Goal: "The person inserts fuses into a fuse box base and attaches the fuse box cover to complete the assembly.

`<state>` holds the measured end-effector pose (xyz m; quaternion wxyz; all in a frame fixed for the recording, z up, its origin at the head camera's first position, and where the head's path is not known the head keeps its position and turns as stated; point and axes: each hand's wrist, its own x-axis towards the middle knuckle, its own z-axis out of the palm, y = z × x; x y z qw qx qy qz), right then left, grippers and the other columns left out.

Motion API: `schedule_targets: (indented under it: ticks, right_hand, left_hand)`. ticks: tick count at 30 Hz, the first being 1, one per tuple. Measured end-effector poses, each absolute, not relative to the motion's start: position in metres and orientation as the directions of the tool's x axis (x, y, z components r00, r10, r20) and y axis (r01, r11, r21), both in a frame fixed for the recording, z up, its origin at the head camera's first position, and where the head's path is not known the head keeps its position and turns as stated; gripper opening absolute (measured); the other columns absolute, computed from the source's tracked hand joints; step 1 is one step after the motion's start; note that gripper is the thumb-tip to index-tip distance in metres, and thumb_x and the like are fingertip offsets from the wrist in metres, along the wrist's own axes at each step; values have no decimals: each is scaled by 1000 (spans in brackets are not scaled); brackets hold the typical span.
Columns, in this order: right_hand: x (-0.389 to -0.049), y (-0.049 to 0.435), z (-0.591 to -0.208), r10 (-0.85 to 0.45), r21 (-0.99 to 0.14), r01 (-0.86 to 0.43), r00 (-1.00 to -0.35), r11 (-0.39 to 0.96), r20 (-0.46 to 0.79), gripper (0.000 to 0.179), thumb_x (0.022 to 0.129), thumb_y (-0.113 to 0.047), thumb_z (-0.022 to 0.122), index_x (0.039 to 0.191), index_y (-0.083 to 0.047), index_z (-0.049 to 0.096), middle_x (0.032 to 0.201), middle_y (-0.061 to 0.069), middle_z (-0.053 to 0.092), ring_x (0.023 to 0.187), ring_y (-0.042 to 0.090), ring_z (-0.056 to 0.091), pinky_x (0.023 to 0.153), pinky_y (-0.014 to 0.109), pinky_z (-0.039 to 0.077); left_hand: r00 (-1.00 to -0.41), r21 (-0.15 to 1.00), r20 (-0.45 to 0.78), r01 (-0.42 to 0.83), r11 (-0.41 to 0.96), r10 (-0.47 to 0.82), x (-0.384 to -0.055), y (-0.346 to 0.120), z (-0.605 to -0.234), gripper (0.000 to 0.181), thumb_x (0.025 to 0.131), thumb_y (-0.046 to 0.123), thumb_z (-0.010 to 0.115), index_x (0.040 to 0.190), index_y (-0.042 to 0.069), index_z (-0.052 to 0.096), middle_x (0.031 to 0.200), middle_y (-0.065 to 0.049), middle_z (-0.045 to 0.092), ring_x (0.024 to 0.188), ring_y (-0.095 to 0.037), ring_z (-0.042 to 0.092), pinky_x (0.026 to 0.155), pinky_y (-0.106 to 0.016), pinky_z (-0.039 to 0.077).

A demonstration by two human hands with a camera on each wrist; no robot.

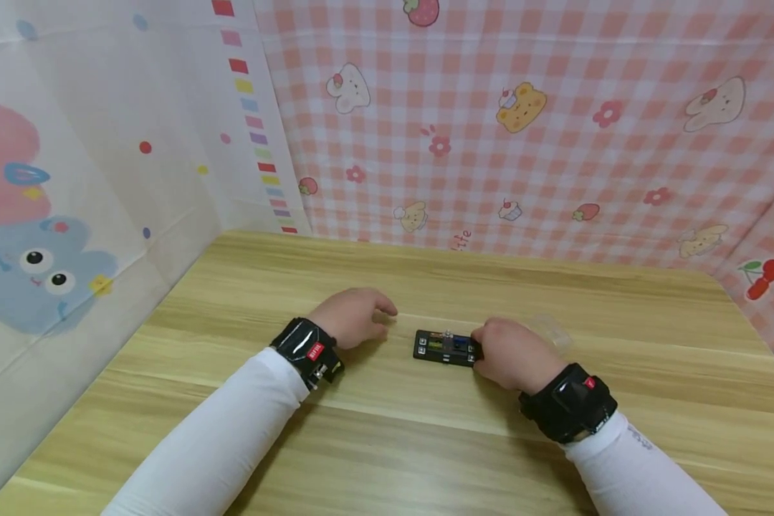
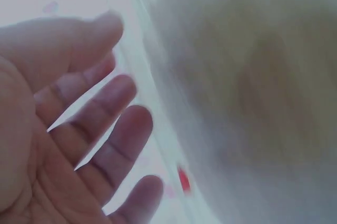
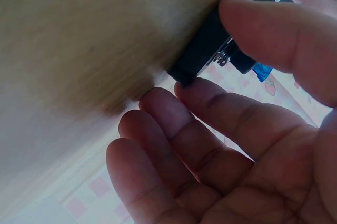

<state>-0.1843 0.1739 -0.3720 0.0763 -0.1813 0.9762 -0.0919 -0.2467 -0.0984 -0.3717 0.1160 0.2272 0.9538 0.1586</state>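
Your right hand (image 1: pixel 508 354) pinches the right end of the black board (image 1: pixel 446 349) at the table (image 1: pixel 387 444), your left hand (image 1: pixel 353 319) empty and relaxed near its other end; grip edges only, clear of the mounted parts (image 1: pixel 436 343).

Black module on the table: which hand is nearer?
Right. The right hand pinches the right end of the black module; the left hand is apart from it, to its left.

Head view looks down, 2 wrist views near fingers (image 3: pixel 237 110).
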Motion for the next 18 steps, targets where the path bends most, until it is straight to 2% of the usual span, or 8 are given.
schedule_targets:
  ticks: [2,8,12,18]
  right_hand:
    - [-185,174,-373,-365,-200,-338,-923,919,-117,11,83,-8,81,91,-7,73,82,3,61,71,19,52,67,32,47]
    - [-185,174,-371,-361,-194,-333,-923,923,-134,11,84,-8,80,91,-6,73,82,3,61,71,19,53,65,31,46]
    - [-185,173,-370,-353,-196,-323,-924,926,-146,11,84,-8,80,93,-6,74,82,4,61,71,19,53,65,31,45]
    - [-186,173,-372,-352,-193,-322,-925,927,-146,13,85,-9,81,95,-6,74,83,4,61,71,19,53,66,31,46]
  left_hand:
    - [-887,313,-109,397,863,448,-253,-108,-371,36,98,22,74,134,17,71,142,-5,69,136,-26,61,116,-46,47]
    - [-913,220,-12,395,892,407,-269,-133,-371,29,100,14,66,127,13,75,129,-7,74,121,-24,69,104,-45,55]
    - [-915,187,-8,394,900,403,-275,-140,-374,25,101,14,64,123,14,77,131,-8,74,124,-26,68,105,-45,54]
    - [-920,160,-29,382,910,391,-280,-139,-377,25,102,15,66,125,13,77,130,-7,75,125,-26,68,107,-44,54]
